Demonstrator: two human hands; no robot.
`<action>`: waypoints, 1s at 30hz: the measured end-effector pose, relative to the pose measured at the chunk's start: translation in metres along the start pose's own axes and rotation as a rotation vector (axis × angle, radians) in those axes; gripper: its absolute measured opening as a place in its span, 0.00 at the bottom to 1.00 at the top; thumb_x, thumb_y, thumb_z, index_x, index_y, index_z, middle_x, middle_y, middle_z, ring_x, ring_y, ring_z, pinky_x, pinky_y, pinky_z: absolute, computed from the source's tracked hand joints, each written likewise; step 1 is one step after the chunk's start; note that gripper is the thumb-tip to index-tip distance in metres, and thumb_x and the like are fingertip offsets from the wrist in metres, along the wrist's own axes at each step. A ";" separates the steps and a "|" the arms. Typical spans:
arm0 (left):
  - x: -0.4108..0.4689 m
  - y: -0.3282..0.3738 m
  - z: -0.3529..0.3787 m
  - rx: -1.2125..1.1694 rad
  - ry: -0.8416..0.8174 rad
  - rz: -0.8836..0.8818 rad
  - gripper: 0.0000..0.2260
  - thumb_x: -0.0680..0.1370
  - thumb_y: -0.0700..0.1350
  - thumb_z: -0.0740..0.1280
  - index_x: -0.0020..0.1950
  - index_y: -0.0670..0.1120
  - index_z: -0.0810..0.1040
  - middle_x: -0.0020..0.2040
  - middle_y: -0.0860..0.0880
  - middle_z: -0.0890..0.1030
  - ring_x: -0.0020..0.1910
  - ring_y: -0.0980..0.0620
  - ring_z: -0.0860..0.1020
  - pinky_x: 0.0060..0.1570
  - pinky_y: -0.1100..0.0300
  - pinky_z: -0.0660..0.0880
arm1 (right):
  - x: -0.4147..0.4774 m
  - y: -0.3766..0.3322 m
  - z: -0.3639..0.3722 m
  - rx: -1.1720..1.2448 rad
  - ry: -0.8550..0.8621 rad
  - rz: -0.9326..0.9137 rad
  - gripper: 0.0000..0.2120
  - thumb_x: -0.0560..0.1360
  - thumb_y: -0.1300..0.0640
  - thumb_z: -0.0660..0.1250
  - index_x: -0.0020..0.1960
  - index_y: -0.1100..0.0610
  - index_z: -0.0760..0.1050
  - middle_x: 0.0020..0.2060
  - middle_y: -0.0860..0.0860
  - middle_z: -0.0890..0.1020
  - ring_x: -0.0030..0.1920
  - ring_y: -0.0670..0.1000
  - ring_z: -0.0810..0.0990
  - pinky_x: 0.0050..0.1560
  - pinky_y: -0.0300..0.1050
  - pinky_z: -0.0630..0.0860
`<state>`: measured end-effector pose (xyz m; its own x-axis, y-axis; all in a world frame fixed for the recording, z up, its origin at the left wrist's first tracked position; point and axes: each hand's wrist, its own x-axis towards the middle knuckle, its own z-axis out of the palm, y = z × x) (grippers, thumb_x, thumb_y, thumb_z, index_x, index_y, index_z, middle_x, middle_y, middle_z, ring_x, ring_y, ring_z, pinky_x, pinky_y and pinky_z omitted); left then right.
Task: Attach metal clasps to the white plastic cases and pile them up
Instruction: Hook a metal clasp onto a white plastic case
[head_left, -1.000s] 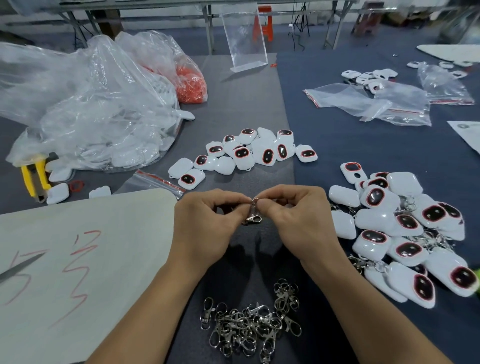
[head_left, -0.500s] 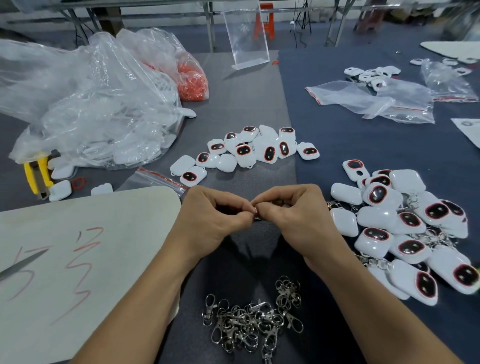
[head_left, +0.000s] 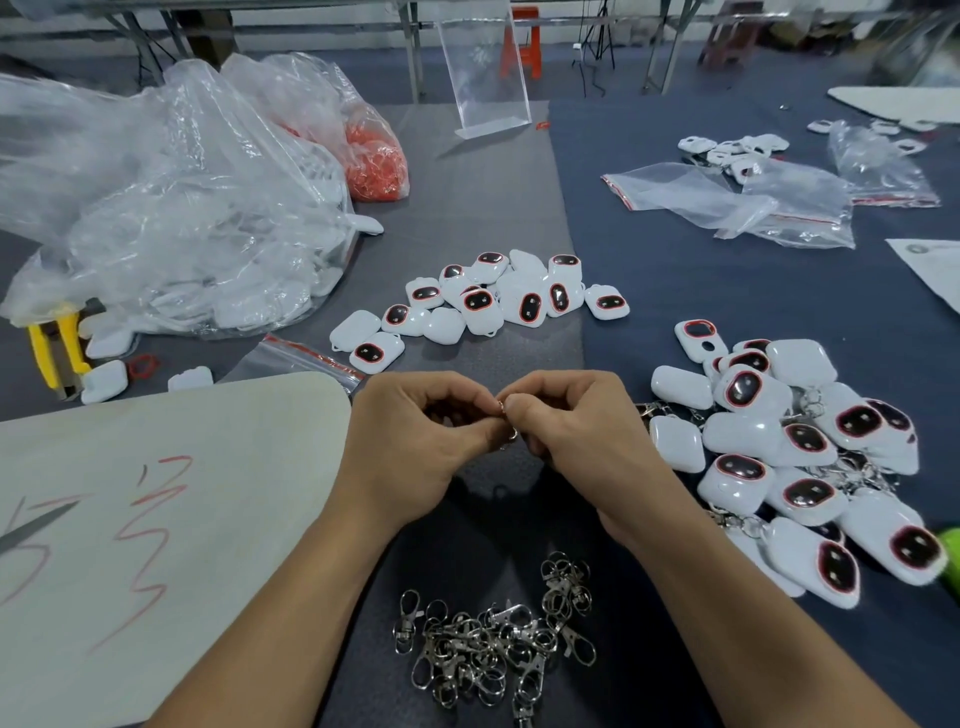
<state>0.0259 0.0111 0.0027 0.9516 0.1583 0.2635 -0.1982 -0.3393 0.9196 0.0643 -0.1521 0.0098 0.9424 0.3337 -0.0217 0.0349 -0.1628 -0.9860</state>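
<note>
My left hand and my right hand meet at the table's middle, fingertips pinching one small metal clasp between them; most of the clasp is hidden by my fingers. A heap of loose metal clasps lies near the front edge, between my forearms. White plastic cases without clasps lie in a loose group beyond my hands. To the right sits a pile of white cases with clasps attached.
A large clear bag of white cases and a bag of red rings sit at the back left. Yellow pliers lie at the left edge. A white board with red marks covers the front left. Clear bags lie back right.
Both hands have drawn closer together around the clasp, which hung visibly below my fingertips a second ago and now is mostly hidden. The piles have not changed.
</note>
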 end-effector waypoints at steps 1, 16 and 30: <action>0.000 0.000 0.000 0.011 0.010 0.003 0.05 0.65 0.51 0.79 0.39 0.55 0.86 0.32 0.53 0.83 0.29 0.60 0.76 0.31 0.66 0.72 | 0.000 0.000 -0.001 0.006 -0.004 -0.007 0.06 0.69 0.53 0.69 0.40 0.49 0.86 0.25 0.46 0.78 0.29 0.44 0.73 0.32 0.38 0.71; -0.002 0.006 0.000 -0.020 -0.003 -0.014 0.05 0.64 0.49 0.74 0.38 0.55 0.86 0.33 0.52 0.84 0.30 0.59 0.74 0.32 0.65 0.70 | 0.002 -0.002 -0.009 -0.040 0.052 -0.129 0.07 0.69 0.60 0.75 0.40 0.49 0.87 0.32 0.51 0.85 0.32 0.46 0.79 0.36 0.42 0.76; -0.002 0.010 0.000 0.082 -0.018 -0.021 0.05 0.62 0.47 0.73 0.36 0.54 0.85 0.29 0.54 0.82 0.27 0.61 0.73 0.29 0.68 0.69 | 0.002 -0.001 -0.010 -0.072 -0.040 -0.055 0.06 0.69 0.60 0.75 0.37 0.50 0.86 0.26 0.48 0.81 0.28 0.42 0.74 0.33 0.40 0.70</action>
<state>0.0215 0.0076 0.0113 0.9595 0.1493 0.2388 -0.1595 -0.4108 0.8977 0.0696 -0.1600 0.0124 0.9244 0.3806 0.0245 0.1116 -0.2087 -0.9716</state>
